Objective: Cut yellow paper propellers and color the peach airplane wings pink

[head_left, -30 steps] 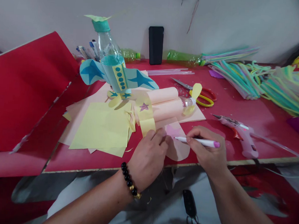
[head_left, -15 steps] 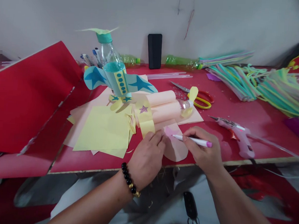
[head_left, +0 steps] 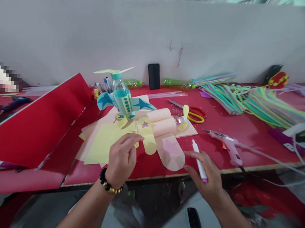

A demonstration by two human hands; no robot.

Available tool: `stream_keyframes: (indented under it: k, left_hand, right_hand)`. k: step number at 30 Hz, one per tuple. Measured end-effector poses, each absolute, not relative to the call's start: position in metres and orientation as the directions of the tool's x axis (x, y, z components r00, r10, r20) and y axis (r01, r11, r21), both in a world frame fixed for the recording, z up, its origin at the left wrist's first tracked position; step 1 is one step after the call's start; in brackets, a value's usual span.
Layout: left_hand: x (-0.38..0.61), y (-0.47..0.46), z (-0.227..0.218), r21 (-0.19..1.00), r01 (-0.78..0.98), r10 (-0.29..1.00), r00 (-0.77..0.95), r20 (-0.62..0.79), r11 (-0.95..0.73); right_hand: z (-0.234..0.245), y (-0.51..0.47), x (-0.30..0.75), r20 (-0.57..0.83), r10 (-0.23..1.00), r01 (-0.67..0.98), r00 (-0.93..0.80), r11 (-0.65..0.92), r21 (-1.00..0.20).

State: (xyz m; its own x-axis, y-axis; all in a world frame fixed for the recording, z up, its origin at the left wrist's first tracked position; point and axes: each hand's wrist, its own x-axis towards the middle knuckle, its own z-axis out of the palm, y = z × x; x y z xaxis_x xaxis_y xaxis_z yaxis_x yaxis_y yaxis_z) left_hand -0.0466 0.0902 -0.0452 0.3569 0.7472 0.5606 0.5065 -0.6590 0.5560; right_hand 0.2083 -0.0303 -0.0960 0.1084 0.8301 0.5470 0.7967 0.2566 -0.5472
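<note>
A pale pink paper wing (head_left: 174, 160) with rounded end and a pink coloured patch sticks out from a peach paper-wrapped bottle (head_left: 164, 126) lying on its side. Beside it is a yellow paper strip (head_left: 148, 141) with a purple star. My left hand (head_left: 122, 157) hovers over the yellow sheets (head_left: 98, 147), thumb and fingers apart, holding nothing. In my right hand (head_left: 208, 176), at the wing's right edge, a white marker (head_left: 200, 165) with a pink end is tucked between the fingers; the thumb and a fingertip are spread towards the paper.
A blue-winged bottle plane (head_left: 122, 102) stands behind the sheets. Scissors (head_left: 194, 113), a pink glue gun (head_left: 229, 146) and bundled pastel strips (head_left: 223, 97) lie to the right. A black phone (head_left: 154, 76) leans on the wall. A red board (head_left: 43, 121) slants up at left.
The marker has lifted off the paper and turned within my right hand. My left hand has let go of the paper and moved left. The head view has tilted up.
</note>
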Motion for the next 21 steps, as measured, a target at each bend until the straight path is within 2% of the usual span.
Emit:
stream_keyframes:
  k: [5, 10, 15, 21]
  left_hand:
    - [-0.052, 0.108, -0.045, 0.570, 0.623, 0.825, 0.241, 0.511, -0.535]
    - [-0.052, 0.111, -0.050, 0.548, 0.666, 0.834, 0.215, 0.509, -0.506]
    - [-0.052, 0.114, -0.045, 0.542, 0.695, 0.856, 0.216, 0.471, -0.473]
    - [-0.046, 0.124, -0.040, 0.573, 0.638, 0.853, 0.313, 0.418, -0.515]
  right_hand:
    - [-0.102, -0.035, 0.198, 0.533, 0.845, 0.866, -0.040, 0.295, -0.403]
    - [-0.110, -0.039, 0.191, 0.546, 0.823, 0.894, -0.155, 0.352, -0.277]
    - [-0.109, -0.041, 0.196, 0.574, 0.810, 0.903, -0.119, 0.328, -0.276]
    - [-0.102, -0.041, 0.202, 0.594, 0.799, 0.908, -0.095, 0.314, -0.278]
